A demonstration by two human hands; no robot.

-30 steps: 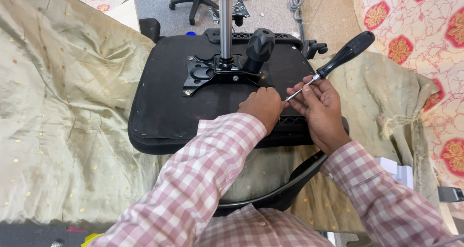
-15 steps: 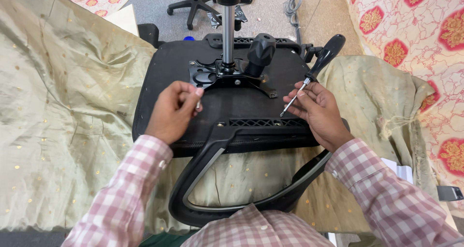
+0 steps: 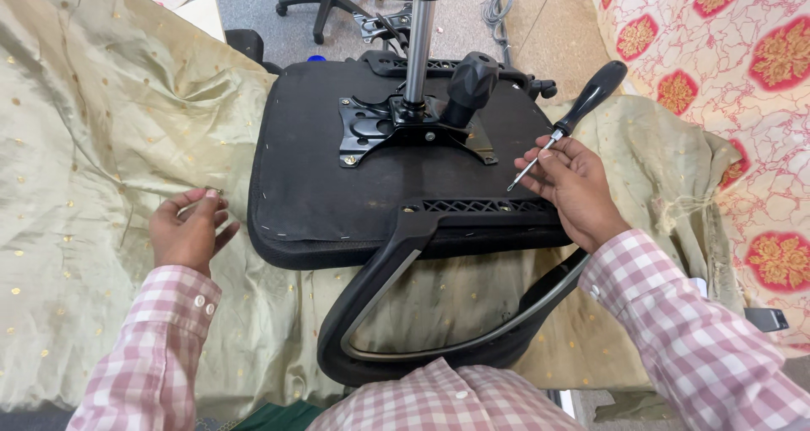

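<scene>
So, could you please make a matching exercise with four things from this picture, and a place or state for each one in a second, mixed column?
Things:
1. screwdriver
2. left hand
3. upturned chair seat
4. armrest loop

Places or states:
A. lies on the green-gold cloth, underside up
B. held in the right hand, tip pointing down at the seat
C. over the cloth, pinching a small item
D. fastened to the seat's near edge, curving toward the camera

Pairs: 1-B, 2-C, 3-A, 4-D
</scene>
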